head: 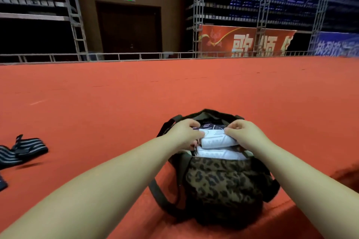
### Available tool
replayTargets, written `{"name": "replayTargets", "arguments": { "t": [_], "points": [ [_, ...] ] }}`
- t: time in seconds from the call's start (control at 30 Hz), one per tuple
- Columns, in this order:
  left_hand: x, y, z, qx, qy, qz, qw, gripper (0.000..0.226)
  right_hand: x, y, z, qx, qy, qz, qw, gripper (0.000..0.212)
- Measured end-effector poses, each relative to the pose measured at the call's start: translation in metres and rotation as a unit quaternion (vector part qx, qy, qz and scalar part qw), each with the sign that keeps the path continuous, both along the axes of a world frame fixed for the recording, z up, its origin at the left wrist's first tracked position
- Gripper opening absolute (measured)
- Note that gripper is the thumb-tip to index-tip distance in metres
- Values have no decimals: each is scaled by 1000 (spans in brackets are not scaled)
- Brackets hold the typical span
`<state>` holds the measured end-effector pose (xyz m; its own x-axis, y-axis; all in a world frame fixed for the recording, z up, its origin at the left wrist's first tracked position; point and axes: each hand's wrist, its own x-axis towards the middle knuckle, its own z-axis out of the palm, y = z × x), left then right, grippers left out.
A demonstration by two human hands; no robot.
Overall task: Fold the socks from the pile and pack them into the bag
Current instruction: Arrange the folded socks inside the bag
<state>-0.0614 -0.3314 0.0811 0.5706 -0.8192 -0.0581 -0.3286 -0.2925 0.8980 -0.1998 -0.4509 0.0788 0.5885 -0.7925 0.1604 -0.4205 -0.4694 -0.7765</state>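
Observation:
A leopard-print bag (223, 184) with dark straps stands open on the red carpet near the front edge. Over its mouth, my left hand (184, 134) and my right hand (242, 134) both grip a folded white sock bundle (217, 139) by its two ends. Under it, inside the bag, lies another white folded sock (219, 154), and a dark patterned sock (211, 127) shows further back. Dark striped socks (23, 150) lie loose on the carpet at the far left.
The red carpeted platform (174, 91) stretches far ahead to a metal rail (136, 56). Its front edge drops off just right of the bag. Another dark sock piece (3, 182) shows at the left border. Scaffolding and banners stand beyond.

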Motion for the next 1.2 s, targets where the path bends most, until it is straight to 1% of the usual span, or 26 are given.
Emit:
{"name": "replayTargets", "arguments": {
  "t": [0.07,0.1,0.13,0.17,0.2,0.23,0.3,0.37,0.47,0.57,0.67,0.73,0.77,0.8,0.87,0.9,1.0,1.2],
  "points": [
    [4,2,-5,71,-128,-29,989,40,-6,-7,0,-33,73,38,996,24],
    [7,4,-7,81,-167,-38,982,44,-8,-10,2,-30,87,77,993,26],
    [10,6,-7,87,-178,-47,979,47,-11,-13,5,-28,100,128,986,27],
    [14,7,-6,91,-172,-55,979,50,-12,-18,7,-42,116,177,977,23],
    [17,7,-7,98,-162,-61,980,52,-12,-22,8,-62,137,214,965,17],
    [20,7,-7,102,-157,-64,980,51,-12,-27,7,-79,156,232,957,16],
    [23,4,-13,110,-161,-66,979,42,-11,-38,-5,-80,184,233,951,26],
    [22,1,-18,116,-167,-70,977,39,-7,-45,-17,-72,209,234,947,31],
    [20,-4,-20,131,-178,-68,973,41,1,-48,-23,-77,238,211,945,29],
    [20,-3,-18,131,-207,-58,968,41,5,-43,-18,-144,242,157,947,27],
    [20,5,-10,89,-189,-45,977,39,5,-27,-6,-169,178,124,961,28],
    [25,19,-2,39,-161,-28,986,33,12,-12,5,-200,144,132,960,36],
    [29,28,0,15,-145,-23,989,30,17,-2,11,-216,130,144,957,41],
    [34,38,2,-2,-131,-20,991,27,24,9,16,-223,117,166,953,39],
    [48,63,2,-16,-115,-15,993,21,41,34,22,-215,99,214,948,30],
    [56,77,0,-16,-106,-13,994,17,51,46,23,-214,93,234,944,28],
    [86,124,-12,4,-85,-2,996,9,90,86,20,-218,102,275,931,30],
    [147,239,-49,61,-81,52,993,6,188,173,-17,-173,133,374,901,30]
  ]
}}
